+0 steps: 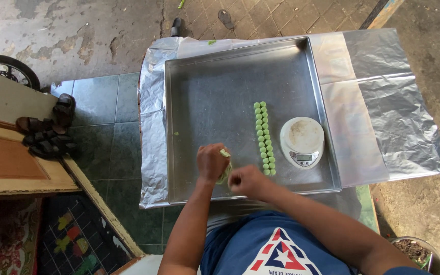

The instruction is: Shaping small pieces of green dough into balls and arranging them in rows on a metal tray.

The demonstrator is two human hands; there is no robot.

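A lump of green dough [224,173] is being held between the two hands at the lower middle of the frame, just above the near edge of a large metal tray [204,102]. The left hand [211,162] is being kept closed around the dough, its grip pressed together on the lump so that a small green tip is showing above the fist. The right hand [248,182] is being held just to the right of it and slightly lower in the frame, its fingertips being pinched on the lower end of the same lump; whether a piece is being pulled free cannot be told.

The dough's long axis is running roughly up and down the frame, from the tip above the left fist to the pinch of the right hand. The right hand is the nearer one to the two rows of small green balls [264,137], which are lying in the tray to the upper right of the hands, their line also running up and down the frame. A small round white kitchen scale [302,141] is sitting just to the right of the rows. The tray is being carried on sheets of foil [393,102] spread over a low worktop, and dark sandals [47,130] are lying on the tiled floor at the left.
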